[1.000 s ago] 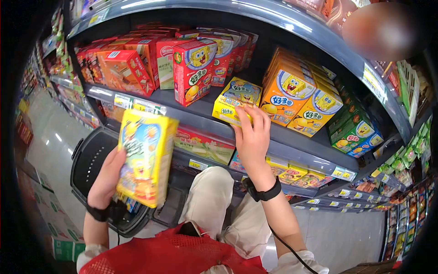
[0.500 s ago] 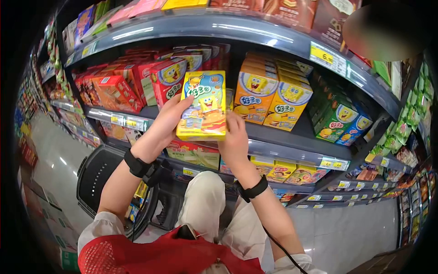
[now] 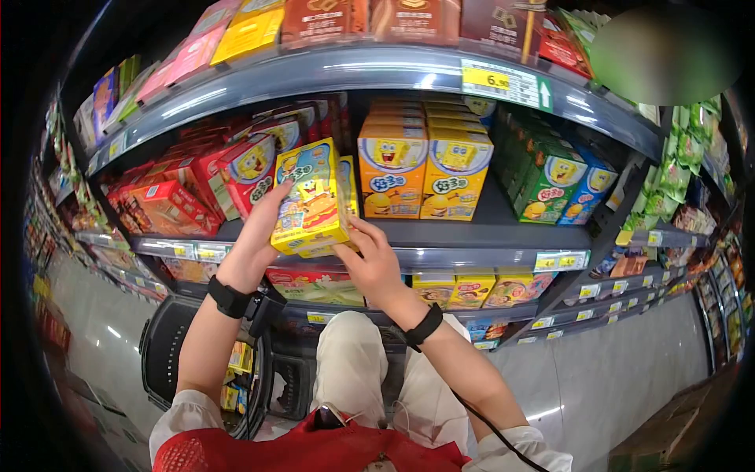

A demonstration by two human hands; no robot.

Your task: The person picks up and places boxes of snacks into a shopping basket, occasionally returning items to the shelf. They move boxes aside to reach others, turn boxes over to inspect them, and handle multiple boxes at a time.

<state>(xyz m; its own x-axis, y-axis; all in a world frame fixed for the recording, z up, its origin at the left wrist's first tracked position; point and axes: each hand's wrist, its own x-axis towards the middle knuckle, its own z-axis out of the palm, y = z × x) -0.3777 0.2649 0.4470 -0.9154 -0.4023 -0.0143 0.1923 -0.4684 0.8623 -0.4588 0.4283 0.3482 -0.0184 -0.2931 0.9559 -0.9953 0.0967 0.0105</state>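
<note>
Holding a yellow box (image 3: 308, 197) before the shelf (image 3: 503, 236) in my left hand (image 3: 258, 228), I bend my right hand's (image 3: 376, 266) fingers at its corner, grip unclear; near left, a black basket (image 3: 163, 346) holds yellow packs (image 3: 230, 397).

Single view, head-worn camera. Looks from above person's lap, forward and steeply down, facing shelving nearly square-on. Red vest (image 3: 314, 452) and knees (image 3: 350, 366) close below lens, at bottom edge; left hand (image 3: 263, 224), right hand (image 3: 376, 267) and yellow box (image 3: 309, 200) near, around mid-frame; middle shelf (image 3: 480, 234) just beyond. Wide lens bends upper shelf edge (image 3: 330, 79); floor (image 3: 582, 385) visible at both sides.
</note>
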